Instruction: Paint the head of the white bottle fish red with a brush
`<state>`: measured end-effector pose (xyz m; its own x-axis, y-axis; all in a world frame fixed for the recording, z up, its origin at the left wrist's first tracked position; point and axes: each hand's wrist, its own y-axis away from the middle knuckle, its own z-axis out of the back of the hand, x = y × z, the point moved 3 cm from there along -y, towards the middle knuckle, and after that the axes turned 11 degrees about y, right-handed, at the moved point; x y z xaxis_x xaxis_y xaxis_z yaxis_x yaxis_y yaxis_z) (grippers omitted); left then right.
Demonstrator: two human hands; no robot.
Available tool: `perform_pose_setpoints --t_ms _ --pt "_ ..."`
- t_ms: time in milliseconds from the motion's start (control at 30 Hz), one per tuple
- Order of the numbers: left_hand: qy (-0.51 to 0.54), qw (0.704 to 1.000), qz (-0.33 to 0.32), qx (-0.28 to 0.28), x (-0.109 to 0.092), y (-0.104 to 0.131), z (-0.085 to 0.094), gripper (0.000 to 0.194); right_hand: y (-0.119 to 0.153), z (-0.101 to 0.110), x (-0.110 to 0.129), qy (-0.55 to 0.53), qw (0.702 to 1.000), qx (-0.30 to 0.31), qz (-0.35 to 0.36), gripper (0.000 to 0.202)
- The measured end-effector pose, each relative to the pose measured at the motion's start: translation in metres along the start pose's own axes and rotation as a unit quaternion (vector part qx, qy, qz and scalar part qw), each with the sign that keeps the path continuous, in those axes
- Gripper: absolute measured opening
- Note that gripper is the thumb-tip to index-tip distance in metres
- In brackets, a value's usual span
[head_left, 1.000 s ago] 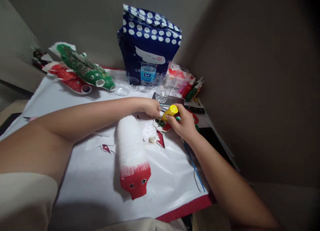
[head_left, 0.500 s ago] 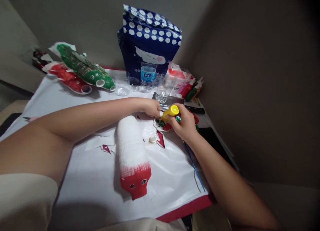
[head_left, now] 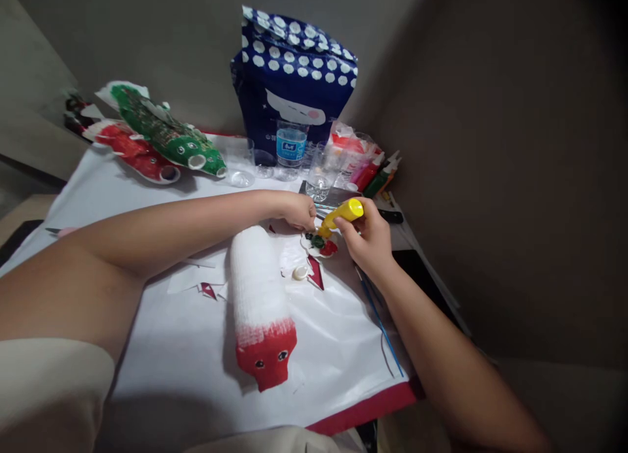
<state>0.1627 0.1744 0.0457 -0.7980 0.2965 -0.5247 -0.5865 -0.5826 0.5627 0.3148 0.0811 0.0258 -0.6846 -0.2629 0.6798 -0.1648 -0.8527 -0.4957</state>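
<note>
My right hand [head_left: 367,236] is wrapped round a yellow paint bottle [head_left: 345,212], tilted with its tip down at a small white palette [head_left: 318,245] bearing dark green and red paint. Beside the palette's far left edge, my left hand [head_left: 298,212] has its fingers curled together; whatever they hold is too small to make out. Below my left forearm lies a white cylinder [head_left: 260,276] with a red painted end [head_left: 269,361] that has two eyes on it. A small round white cap [head_left: 300,272] sits just below the palette.
Green [head_left: 167,129] and red [head_left: 132,153] fish figures lie at the back left. Clear cups [head_left: 241,162], a blue bag [head_left: 299,74] and paint bottles [head_left: 377,177] stand at the back. A knife [head_left: 391,216] and blue brush [head_left: 385,332] are at the right.
The yellow bottle has tipped over more, its base moving right along with my right hand, and more of the palette shows. My left hand has barely moved.
</note>
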Motion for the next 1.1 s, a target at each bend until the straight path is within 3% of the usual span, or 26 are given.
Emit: perform_pose_setpoints --t_ms 200,433,1100 --pt "-0.003 1.0 0.008 -0.001 -0.001 0.001 0.0 0.031 -0.004 -0.009 -0.032 -0.086 0.991 0.005 -0.1 0.041" --pt "-0.002 1.0 0.01 -0.002 -0.003 0.005 0.0 0.031 -0.005 -0.008 -0.041 -0.131 0.979 0.013 -0.156 0.052" --pt "0.015 1.0 0.004 0.001 -0.001 0.001 -0.001 0.033 -0.001 -0.011 -0.039 -0.057 0.992 -0.02 -0.115 0.034"
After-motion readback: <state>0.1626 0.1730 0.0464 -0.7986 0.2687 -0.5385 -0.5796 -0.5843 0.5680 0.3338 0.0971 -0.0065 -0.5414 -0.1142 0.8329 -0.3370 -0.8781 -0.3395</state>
